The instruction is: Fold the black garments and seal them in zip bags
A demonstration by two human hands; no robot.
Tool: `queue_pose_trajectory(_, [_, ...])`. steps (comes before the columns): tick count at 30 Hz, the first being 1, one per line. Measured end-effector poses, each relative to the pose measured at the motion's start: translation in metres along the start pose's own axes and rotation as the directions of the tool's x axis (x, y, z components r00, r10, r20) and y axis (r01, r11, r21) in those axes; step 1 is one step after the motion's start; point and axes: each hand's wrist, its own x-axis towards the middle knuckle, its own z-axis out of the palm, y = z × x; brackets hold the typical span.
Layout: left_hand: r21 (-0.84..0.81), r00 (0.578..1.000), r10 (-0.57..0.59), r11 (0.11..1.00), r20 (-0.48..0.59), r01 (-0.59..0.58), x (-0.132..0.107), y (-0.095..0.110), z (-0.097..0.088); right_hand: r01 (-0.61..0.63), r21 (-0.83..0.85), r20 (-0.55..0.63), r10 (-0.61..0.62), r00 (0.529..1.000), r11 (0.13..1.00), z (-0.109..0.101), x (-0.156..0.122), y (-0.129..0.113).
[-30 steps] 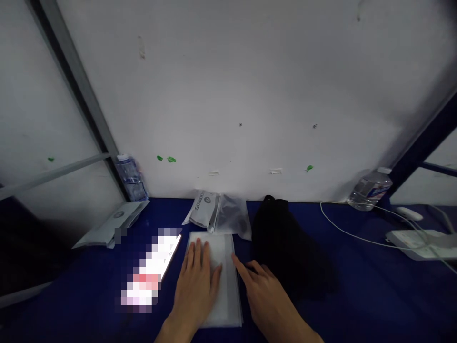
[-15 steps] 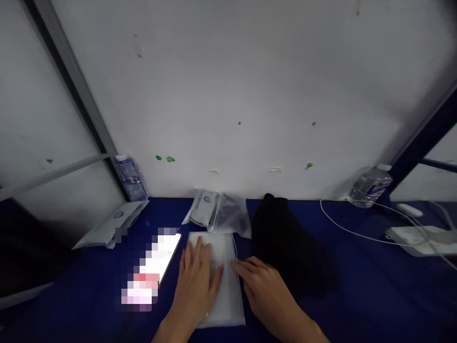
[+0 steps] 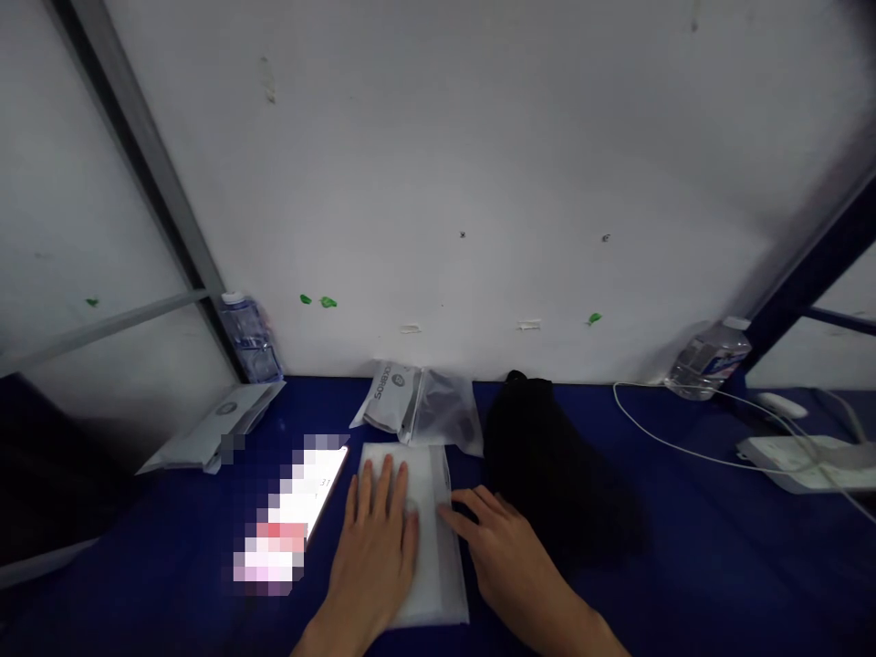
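A flat white plastic bag (image 3: 430, 547) lies on the blue table (image 3: 684, 566) in front of me. My left hand (image 3: 373, 547) rests flat on its left part, fingers stretched out. My right hand (image 3: 503, 557) is at the bag's right edge, its fingertips touching the edge; the fingers are slightly curled and I cannot make out a grip. A pile of black cloth (image 3: 554, 474) lies just right of the bag.
A lit phone (image 3: 291, 516) lies left of the bag. Two sealed bags (image 3: 417, 406) lean by the white wall, a grey packet (image 3: 212, 424) is further left. Water bottles stand at the back left (image 3: 250, 338) and back right (image 3: 708, 359). A white cable and power strip (image 3: 797, 452) sit at the right.
My right hand has moved from pointing with one finger at the bag's right edge to laying its fingertips along that edge. My left hand stays flat on the bag.
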Motion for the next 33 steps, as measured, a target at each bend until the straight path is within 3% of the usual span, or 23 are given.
queue_pose_trajectory(4, [0.011, 1.0, 0.015, 1.0, 0.018, -0.016, 0.0, 0.001, -0.002, 0.043, 0.094, -0.066, -0.037, 0.997, 0.995, -0.004, -0.001, -0.002])
queue_pose_trajectory(7, [0.026, 1.0, 0.016, 1.0, 0.022, -0.017, -0.001, 0.0, -0.002, 0.091, 0.19, -0.198, -0.053, 0.979, 0.978, -0.016, -0.001, 0.0])
queue_pose_trajectory(9, [0.031, 1.0, 0.012, 0.999, 0.019, -0.013, -0.002, -0.001, 0.0, 0.123, 0.185, -0.323, -0.058, 0.945, 0.975, -0.031, 0.0, 0.006])
queue_pose_trajectory(12, [0.031, 1.0, 0.012, 0.999, 0.006, -0.013, -0.002, -0.002, 0.003, 0.07, 0.023, -0.495, -0.049, 0.867, 0.997, -0.058, 0.003, 0.024])
queue_pose_trajectory(15, [0.035, 1.0, 0.018, 0.999, 0.0, -0.018, -0.002, -0.002, 0.004, -0.101, -0.151, -0.441, 0.025, 0.897, 0.983, -0.074, 0.006, 0.05])
queue_pose_trajectory(17, [0.035, 1.0, 0.019, 0.999, 0.003, -0.019, -0.001, -0.002, 0.003, -0.176, -0.208, -0.392, 0.083, 0.916, 0.962, -0.073, 0.007, 0.066])
queue_pose_trajectory(22, [0.013, 1.0, 0.008, 1.0, -0.006, -0.008, -0.001, -0.003, 0.003, -0.221, -0.149, -0.318, 0.164, 0.934, 0.964, -0.062, 0.008, 0.083])
queue_pose_trajectory(25, [0.004, 1.0, 0.013, 1.0, -0.011, -0.013, -0.002, -0.004, 0.003, -0.235, -0.115, -0.369, 0.178, 0.912, 0.965, -0.078, 0.012, 0.082])
queue_pose_trajectory(27, [0.008, 1.0, 0.016, 1.0, -0.014, -0.016, -0.002, -0.004, 0.003, -0.269, -0.057, -0.494, 0.207, 0.845, 0.961, -0.098, 0.016, 0.083])
queue_pose_trajectory(30, [0.02, 1.0, 0.019, 1.0, -0.019, -0.018, -0.001, -0.004, 0.003, -0.449, 0.016, -0.747, 0.309, 0.588, 0.893, -0.125, 0.021, 0.09])
queue_pose_trajectory(31, [0.023, 1.0, 0.019, 1.0, -0.021, -0.018, -0.001, -0.004, 0.003, -0.5, 0.012, -0.765, 0.33, 0.554, 0.866, -0.13, 0.022, 0.094])
queue_pose_trajectory(33, [0.027, 0.999, 0.019, 0.999, -0.027, -0.018, -0.001, -0.005, 0.003, -0.571, -0.033, -0.73, 0.37, 0.574, 0.82, -0.128, 0.022, 0.101])
